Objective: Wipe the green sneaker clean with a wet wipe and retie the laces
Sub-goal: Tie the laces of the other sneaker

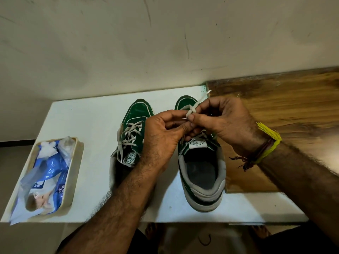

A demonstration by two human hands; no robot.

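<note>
While both hands pinch flat lace, rt sneaker upright.

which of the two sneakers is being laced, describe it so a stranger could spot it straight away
On the white table two green sneakers stand side by side, toes toward the wall. It is the sneaker nearer the wooden board. Unlike its neighbour, whose laces lie slack, its laces are pinched above it by the left hand and right hand.

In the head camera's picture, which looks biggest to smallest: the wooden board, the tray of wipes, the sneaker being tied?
1. wooden board
2. and 3. unsure: tray of wipes and sneaker look alike, hands partly covering the sneaker.
</note>
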